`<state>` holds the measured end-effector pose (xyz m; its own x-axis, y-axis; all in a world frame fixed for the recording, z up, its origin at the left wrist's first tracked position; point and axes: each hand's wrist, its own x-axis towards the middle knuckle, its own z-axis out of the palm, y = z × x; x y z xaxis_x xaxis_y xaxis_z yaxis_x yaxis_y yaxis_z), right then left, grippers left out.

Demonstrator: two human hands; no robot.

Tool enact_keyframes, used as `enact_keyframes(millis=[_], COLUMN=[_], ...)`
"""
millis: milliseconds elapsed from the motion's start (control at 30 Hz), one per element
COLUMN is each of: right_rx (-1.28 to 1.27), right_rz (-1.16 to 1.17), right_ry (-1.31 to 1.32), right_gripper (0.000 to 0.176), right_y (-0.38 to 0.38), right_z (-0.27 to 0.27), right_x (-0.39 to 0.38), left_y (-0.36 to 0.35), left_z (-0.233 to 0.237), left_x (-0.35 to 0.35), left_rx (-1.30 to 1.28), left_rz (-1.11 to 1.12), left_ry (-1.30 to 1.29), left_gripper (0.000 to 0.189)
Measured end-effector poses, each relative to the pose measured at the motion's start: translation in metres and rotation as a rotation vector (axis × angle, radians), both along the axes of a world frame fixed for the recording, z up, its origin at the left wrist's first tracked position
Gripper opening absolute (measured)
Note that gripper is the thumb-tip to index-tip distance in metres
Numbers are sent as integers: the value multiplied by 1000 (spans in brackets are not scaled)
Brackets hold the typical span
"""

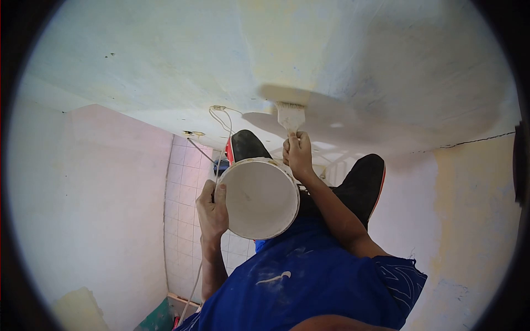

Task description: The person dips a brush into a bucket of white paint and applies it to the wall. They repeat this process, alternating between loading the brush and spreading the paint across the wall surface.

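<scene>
My left hand (212, 212) grips the near-left rim of a round whitish bucket (259, 199), thumb over the edge. The bucket is tilted so that its opening faces me, and its inside looks pale and smeared. My right hand (298, 155) is closed around the handle of a wide flat paintbrush (291, 117). The brush points away from me, with its bristles right at the patchy wall (193, 55) ahead. Pale dust or splashes mark my blue shirt (309, 276) below the bucket.
A thin cable (225, 122) hangs from a wall fitting and passes by the bucket's left side. Another fitting (193, 133) with a dark cord sits farther left. My dark-clothed legs (358, 190) flank the bucket. A crack (477, 140) runs along the right wall; floor tiles (182, 193) show below.
</scene>
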<state>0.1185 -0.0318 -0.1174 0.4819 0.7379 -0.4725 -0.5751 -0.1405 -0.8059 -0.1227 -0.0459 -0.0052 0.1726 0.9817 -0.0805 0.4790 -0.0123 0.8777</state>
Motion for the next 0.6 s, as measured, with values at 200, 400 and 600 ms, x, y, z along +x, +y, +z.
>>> enact_keyframes(millis=[200,400,600], right_rx=[54,-199,-74], right_rz=[36,4,10], right_ry=[-92,89,36], right_gripper=[20,23,22], right_y=[-20,3,22], right_z=[-52,-104,-3], right_x=[4,20,16], left_y=[0,1,5], left_z=[-11,-6,-12], left_x=[-12,-8,-7], left_rx=[-12,-2,0], left_rz=[25,9,18], left_ry=[-9,-18,3], left_gripper=[36,37,38])
